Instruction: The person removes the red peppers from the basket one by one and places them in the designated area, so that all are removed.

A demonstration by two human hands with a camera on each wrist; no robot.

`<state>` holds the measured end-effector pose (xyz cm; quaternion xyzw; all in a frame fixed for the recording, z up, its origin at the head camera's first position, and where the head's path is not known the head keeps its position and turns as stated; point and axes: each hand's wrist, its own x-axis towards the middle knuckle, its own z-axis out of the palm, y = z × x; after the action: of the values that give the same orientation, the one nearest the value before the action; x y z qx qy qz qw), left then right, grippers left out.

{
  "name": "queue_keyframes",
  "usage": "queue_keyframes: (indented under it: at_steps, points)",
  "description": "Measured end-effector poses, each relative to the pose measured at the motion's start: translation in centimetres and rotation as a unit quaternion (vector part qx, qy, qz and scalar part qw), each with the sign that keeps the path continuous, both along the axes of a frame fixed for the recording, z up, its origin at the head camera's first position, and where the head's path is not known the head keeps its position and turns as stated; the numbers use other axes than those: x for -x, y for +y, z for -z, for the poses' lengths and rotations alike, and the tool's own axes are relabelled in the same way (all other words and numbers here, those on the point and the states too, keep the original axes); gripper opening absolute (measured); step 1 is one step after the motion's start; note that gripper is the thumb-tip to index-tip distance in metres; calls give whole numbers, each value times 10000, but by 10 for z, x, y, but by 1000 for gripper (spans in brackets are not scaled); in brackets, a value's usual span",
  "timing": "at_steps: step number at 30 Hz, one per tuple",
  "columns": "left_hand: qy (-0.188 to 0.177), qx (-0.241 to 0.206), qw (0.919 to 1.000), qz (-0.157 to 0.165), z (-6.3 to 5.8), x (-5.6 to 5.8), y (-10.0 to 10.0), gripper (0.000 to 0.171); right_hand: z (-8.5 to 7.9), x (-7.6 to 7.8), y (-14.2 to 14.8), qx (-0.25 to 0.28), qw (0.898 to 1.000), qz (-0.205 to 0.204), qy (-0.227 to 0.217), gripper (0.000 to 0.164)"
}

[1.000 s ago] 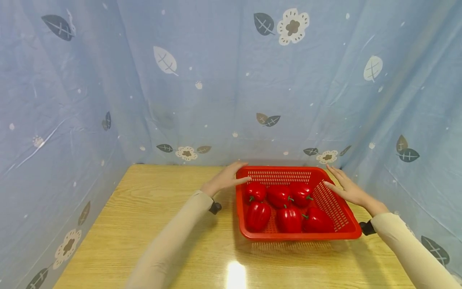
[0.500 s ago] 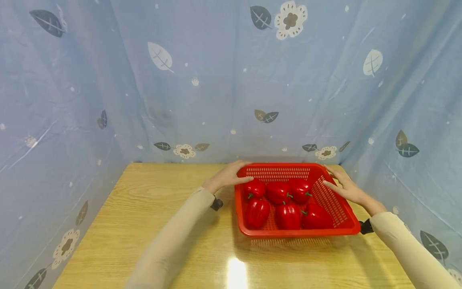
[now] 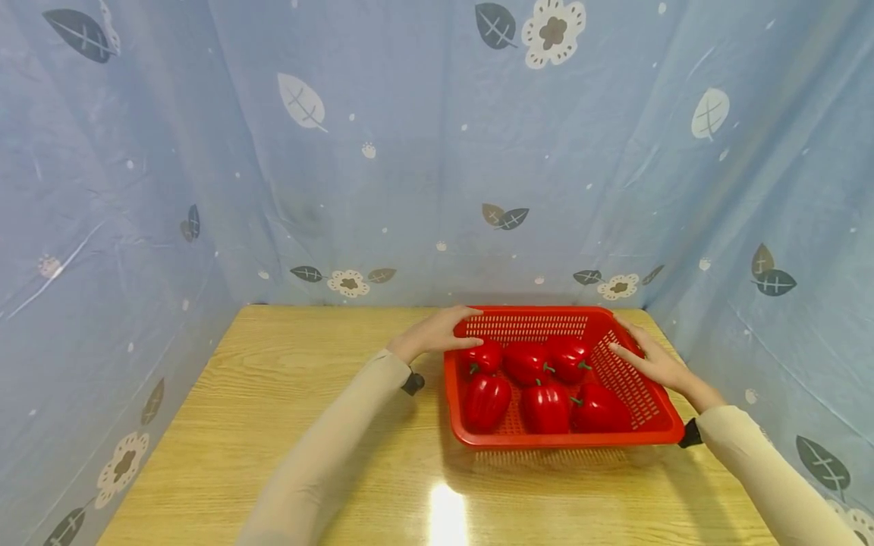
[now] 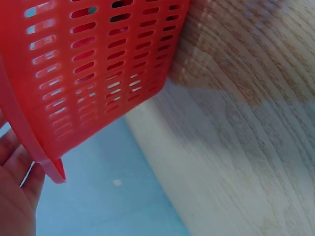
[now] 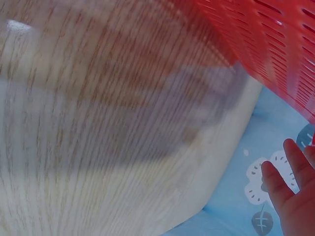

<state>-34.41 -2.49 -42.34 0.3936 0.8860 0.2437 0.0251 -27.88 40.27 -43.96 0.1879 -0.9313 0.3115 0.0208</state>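
Note:
A red plastic basket (image 3: 567, 440) with slotted walls stands on the table, holding several glossy red bell peppers (image 3: 546, 408) with green stems. My left hand (image 3: 438, 332) is at the basket's far left corner, thumb reaching over the rim to the inside. In the left wrist view, its fingers (image 4: 18, 164) touch the outer rim without plainly curling round it. At the right side is my right hand (image 3: 658, 365), fingers along the outside and thumb over the rim. The right wrist view shows its visible fingers (image 5: 278, 184) fairly straight and spread, below the basket wall.
The basket sits on the right part of a light wooden table (image 3: 300, 394). A blue curtain (image 3: 382, 182) printed with leaves and flowers encloses the back and both sides, close behind the basket. Dark wrist devices (image 3: 413, 383) are on both wrists.
My left hand has shifted slightly right, further over the basket's rim. My right hand has moved a little closer to the right rim. The peppers keep their places in the basket.

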Motion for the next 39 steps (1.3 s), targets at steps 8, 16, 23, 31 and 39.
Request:
queue_keyframes:
  at_steps: [8, 16, 23, 31, 39]
  points:
    - [98, 446, 9989, 93, -4, 2, 5, 67, 2, -2, 0, -84, 9994, 257, -210, 70]
    - [173, 903, 9956, 199, -2, 1, 10, 66, 3, -1, -2, -120, 9990, 330, -270, 68]
    - [327, 994, 9942, 254, 4, 2, 15, 66, 3, -3, -2, -113, 9988, 305, -367, 68]
    - [530, 1417, 9884, 142, 9, 2, 20, 71, 3, -2, -5, -87, 9985, 321, -438, 67]
    - [578, 1601, 9853, -135, 11, -2, 25, 70, 1, -4, -4, -18, 9976, 385, -574, 68]
